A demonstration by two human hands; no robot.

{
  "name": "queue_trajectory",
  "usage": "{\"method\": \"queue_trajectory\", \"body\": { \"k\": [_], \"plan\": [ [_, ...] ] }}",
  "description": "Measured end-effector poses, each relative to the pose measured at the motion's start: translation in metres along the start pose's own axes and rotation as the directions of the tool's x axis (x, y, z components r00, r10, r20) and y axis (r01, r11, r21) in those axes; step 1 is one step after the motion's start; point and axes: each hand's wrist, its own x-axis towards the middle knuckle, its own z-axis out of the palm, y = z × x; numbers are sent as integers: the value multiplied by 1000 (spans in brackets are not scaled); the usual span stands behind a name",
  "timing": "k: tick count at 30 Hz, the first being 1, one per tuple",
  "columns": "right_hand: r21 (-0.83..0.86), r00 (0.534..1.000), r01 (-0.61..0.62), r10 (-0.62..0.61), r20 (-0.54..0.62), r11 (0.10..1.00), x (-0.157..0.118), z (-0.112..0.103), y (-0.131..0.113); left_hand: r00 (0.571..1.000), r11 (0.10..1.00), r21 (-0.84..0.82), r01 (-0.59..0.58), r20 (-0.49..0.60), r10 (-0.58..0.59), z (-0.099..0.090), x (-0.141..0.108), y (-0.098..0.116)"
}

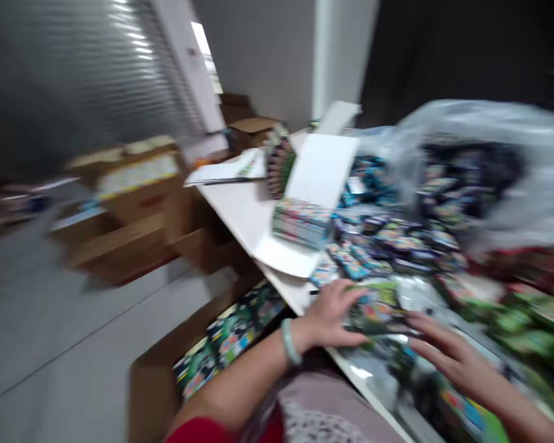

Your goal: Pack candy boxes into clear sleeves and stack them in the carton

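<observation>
Bearings by clock about the green-and-dark packet [379, 301], which lies near the table's front edge; 12 is up the picture. Nearest: open carton [141, 394] of black-and-green packs below the table, between 8 and 9; a packet pushed over the edge would probably drop in there. Left hand [335, 315] at about 9, thumb and fingers spread wide, over the packet's near side; right hand [445, 346] at about 4, fingers loosely extended by its other side. Blur: cannot tell whether either has a firm hold; a one-sided pinch could let it slip or twist. Farther, stacked cards [300, 223] between 10 and 11, leaning slightly; a left-wrist knock might fan them. Farther still, loose dark-blue packets [399, 239] at 12 to 1 could slide and mix designs; beyond, the clear plastic bag [542, 144], between 1 and 2, gapes and may spill if tugged.
</observation>
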Motion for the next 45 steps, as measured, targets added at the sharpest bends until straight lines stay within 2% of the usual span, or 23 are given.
{"method": "queue_trajectory", "body": {
  "k": [1, 2, 4, 6, 9, 12, 16, 19, 21, 23, 26, 28, 29, 32, 35, 41, 45],
  "plan": [
    [1, 999, -43, 43, -28, 999, -1, -6, 9, 1000, 1000, -19, 13, -19, -13, -4, -1, -8],
    [74, 997, -65, 68, -43, 995, 2, -11, 17, 1000, 999, -22, 27, -10, -27, -8, -2, -18],
    [144, 963, -118, 149, -225, 982, 19, -23, 35, 1000, 1000, -20, 18, 16, -17, -16, -4, -37],
    [54, 920, -169, 177, -350, 984, 44, -33, 49, 1000, 1000, -14, 7, 5, -6, -23, -8, -51],
    [-156, 930, -191, 128, -346, 969, 86, -38, 61, 998, 1000, 12, 0, -69, 1, -30, -15, -63],
    [-349, 937, -217, 94, -337, 912, 128, -37, 65, 991, 999, 32, 19, -134, -15, -34, -18, -70],
    [-424, 909, -278, 94, -405, 862, 174, -38, 66, 986, 999, 38, 40, -164, -33, -35, -17, -76],
    [-491, 890, -339, 104, -443, 803, 192, -41, 64, 986, 998, 38, 46, -165, -39, -36, -17, -77],
    [-510, 884, -322, 61, -463, 797, 193, -40, 59, 984, 998, 36, 52, -172, -46, -38, -17, -78],
    [-484, 907, -236, 13, -420, 843, 188, -34, 50, 980, 997, 32, 67, -192, -59, -40, -17, -79],
    [-419, 988, -100, 40, -149, 903, 172, -15, 35, 972, 996, 15, 86, -223, -80, -40, -16, -79],
    [-436, 994, -101, 107, -11, 894, 161, 1, 27, 970, 996, 3, 84, -228, -81, -39, -14, -78],
    [-462, 989, -128, 146, 3, 878, 158, 9, 25, 970, 997, 1, 81, -228, -79, -39, -13, -77],
    [-459, 958, -274, 283, -52, 845, 152, 26, 25, 971, 997, 10, 79, -229, -75, -37, -13, -75],
    [-384, 930, -359, 360, -70, 851, 153, 32, 34, 970, 996, 15, 89, -228, -84, -35, -15, -76],
    [-284, 909, -416, 398, -120, 864, 153, 33, 53, 972, 990, -26, 138, -188, -141, -31, -15, -78],
    [-249, 923, -384, 363, -128, 889, 147, 33, 57, 949, 949, -199, 245, -152, -277, -32, -9, -73]
  ]
}}
